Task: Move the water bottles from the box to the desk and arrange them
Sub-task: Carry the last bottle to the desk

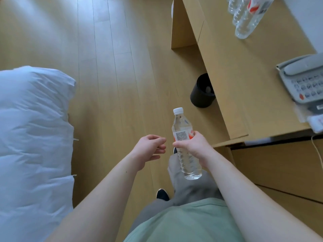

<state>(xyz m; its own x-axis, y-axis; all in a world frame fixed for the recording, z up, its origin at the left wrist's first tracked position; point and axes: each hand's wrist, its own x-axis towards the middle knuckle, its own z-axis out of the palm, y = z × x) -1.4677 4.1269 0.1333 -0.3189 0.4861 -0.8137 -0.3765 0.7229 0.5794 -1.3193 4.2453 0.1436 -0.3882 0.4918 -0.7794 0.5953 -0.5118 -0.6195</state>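
nearest, a green shirt (183, 222) and grey trousers (190, 187) fill the bottom edge, one dark shoe (162, 194) on the wood floor (113, 67) beside them.

right hand (194, 145): fingers and thumb curled round the middle of a water bottle (185, 144), at its label. bottle is clear, white cap (178, 110) pointing to the far side, base toward the body, tilted slightly. it is held in the air over the floor, just left of the desk's near corner, not touching the desk.

left hand (150, 149): empty, fingers loosely curled, fingertips close to the right hand's thumb and the bottle but apart from both.

left side: white bedding (33, 137), rumpled, runs from near to mid scene.

right side: light wood desk (244, 84) runs from near right toward far centre. under its left edge, on the floor, a black round bin (201, 95), partly hidden by the desktop. on the desk's right, a grey telephone (304, 81) with handset on its cradle; a cord (317, 152) hangs below the near edge.

far right on the desk: a group of clear bottles on the desk (248, 16), standing close together, tops cut off by the frame; count cannot be told. at least one carries a red and white label.
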